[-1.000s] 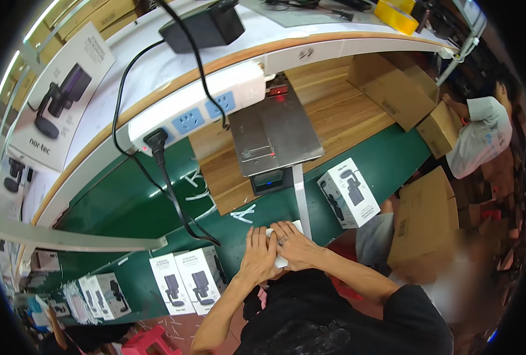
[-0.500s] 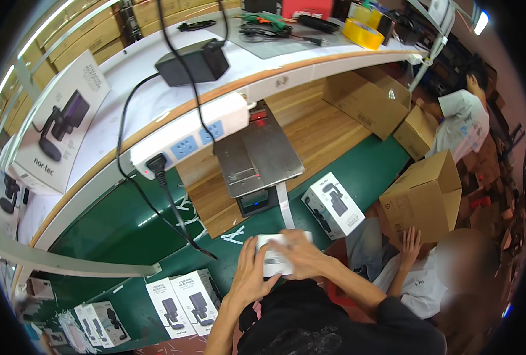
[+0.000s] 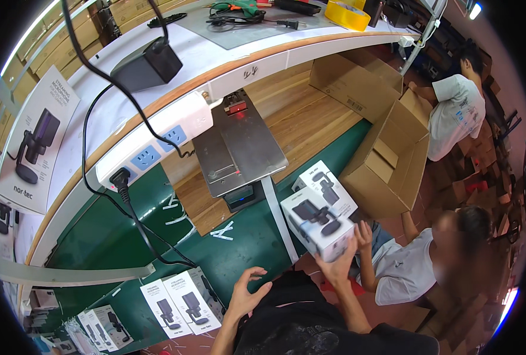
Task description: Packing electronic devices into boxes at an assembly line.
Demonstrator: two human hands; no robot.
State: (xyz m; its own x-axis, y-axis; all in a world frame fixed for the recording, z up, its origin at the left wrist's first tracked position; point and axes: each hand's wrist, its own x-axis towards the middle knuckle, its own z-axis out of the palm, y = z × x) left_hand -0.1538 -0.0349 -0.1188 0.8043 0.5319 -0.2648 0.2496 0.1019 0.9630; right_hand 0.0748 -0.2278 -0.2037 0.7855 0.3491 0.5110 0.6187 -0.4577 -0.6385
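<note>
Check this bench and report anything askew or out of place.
Nothing looks damaged or spilled. The white box is tilted only because the right hand holds it up. A second box lies at an angle on the green mat; the left hand is empty.

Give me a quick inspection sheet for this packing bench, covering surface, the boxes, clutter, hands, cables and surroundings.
Surface: green belt with white marks, beside a wooden board.
Job's things: white microphone box lifted in the right hand; a second like box right behind it.
Clutter: flat printed cartons at the belt's near edge; metal scale; open cardboard box.
Hands: left hand open, holding nothing; right hand grips the box from below.
Cables: black cord plugged into a white power strip, trailing across the belt.
Surroundings: upper shelf with yellow tape roll and black adapter; two other people at right.
</note>
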